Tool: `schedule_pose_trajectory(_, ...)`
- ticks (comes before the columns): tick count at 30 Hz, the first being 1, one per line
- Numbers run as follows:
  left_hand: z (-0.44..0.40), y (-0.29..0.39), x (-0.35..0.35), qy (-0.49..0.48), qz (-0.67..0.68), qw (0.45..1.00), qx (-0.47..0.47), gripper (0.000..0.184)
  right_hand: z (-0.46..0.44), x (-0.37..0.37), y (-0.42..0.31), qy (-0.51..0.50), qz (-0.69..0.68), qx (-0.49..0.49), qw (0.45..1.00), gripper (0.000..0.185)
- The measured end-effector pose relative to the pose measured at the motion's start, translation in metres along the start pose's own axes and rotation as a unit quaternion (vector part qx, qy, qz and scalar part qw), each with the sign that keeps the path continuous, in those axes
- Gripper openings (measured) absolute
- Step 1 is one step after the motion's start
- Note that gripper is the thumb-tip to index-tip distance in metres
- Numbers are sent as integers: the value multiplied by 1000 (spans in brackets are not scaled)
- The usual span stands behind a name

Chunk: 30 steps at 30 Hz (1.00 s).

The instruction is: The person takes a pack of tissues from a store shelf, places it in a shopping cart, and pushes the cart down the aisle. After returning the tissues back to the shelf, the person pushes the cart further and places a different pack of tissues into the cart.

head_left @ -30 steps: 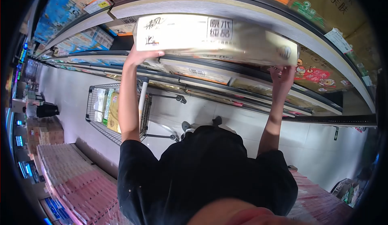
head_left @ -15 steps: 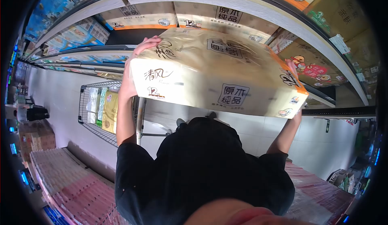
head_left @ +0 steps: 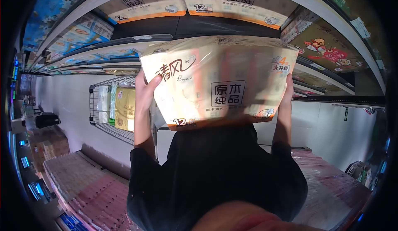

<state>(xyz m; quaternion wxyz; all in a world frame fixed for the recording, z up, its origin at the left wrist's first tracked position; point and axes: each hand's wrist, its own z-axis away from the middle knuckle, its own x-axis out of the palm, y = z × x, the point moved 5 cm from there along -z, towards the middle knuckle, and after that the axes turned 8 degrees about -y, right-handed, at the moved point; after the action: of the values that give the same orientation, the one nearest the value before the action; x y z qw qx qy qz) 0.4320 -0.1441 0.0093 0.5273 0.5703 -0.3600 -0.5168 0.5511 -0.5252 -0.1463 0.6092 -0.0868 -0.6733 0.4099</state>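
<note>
A large plastic-wrapped pack of tissues (head_left: 203, 81), cream with an orange lower edge and dark Chinese lettering, is held up in front of my chest. My left hand (head_left: 146, 85) grips its left side, with the thumb on the front face. At the right side my right hand (head_left: 288, 89) is pressed against the pack, its fingers partly hidden behind it. Behind and above, similar tissue packs (head_left: 238, 2) sit on a shelf (head_left: 178, 26) whose dark surface shows in front of them.
A wire shopping cart (head_left: 93, 106) holding packs, one of them gold (head_left: 125, 106), stands on the left. Blue packs (head_left: 89, 34) line the shelves at left, and a brown pack with a red print (head_left: 327, 48) sits at right. Pink wrapped stacks (head_left: 91, 189) are on both lower sides.
The tissue pack has come down and closer to my chest, away from the shelf. It has turned from a slant to nearly level, front face toward me. Both hands moved with it.
</note>
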Motion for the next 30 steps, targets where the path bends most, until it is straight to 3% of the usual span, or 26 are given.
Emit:
schedule_pose_trajectory(2, 6, -37, -4, 10, 123, 992, -1, 68, -3, -6, 16, -27, -17, 21, 999, 59)
schedule_pose_trajectory(3, 11, -48, -5, 11, 122, 992, -1, 68, -3, -10, 23, -27, -18, 22, 999, 59)
schedule_pose_trajectory(5, 23, -69, -4, 13, 326, 944, -49, 83, -2, -16, 35, -14, -65, 55, 996, 61)
schedule_pose_trajectory(6, 28, -76, -2, 13, 325, 944, -49, 83, -1, -12, 36, -14, -66, 55, 996, 61)
schedule_pose_trajectory(8, 37, -89, 7, -36, 246, 965, -78, 95, 3, -6, 39, 41, -72, 71, 994, 65)
schedule_pose_trajectory(9, 40, -97, 7, -46, 275, 955, -106, 97, 5, -8, 40, 39, -71, 77, 994, 65)
schedule_pose_trajectory(12, 39, -98, 5, -85, 179, 979, -54, 91, 11, -11, 45, 3, -73, 114, 991, 69)
schedule_pose_trajectory(14, 33, -66, 13, -104, 167, 980, -43, 84, 11, -14, 45, 35, -40, 69, 996, 72)
schedule_pose_trajectory(18, 14, 8, 41, -85, 70, 994, -3, 76, 5, -33, 68, -13, -40, 46, 998, 73)
schedule_pose_trajectory(20, 13, 32, 52, -86, 44, 995, 9, 75, 2, -41, 74, 40, -67, 42, 996, 72)
schedule_pose_trajectory(22, 15, 53, 59, -88, -116, 988, 44, 74, 2, -32, 72, 45, -79, 20, 996, 72)
schedule_pose_trajectory(30, 5, 60, 60, -92, -132, 984, 81, 70, 7, -15, 51, 97, -77, -8, 992, 70)
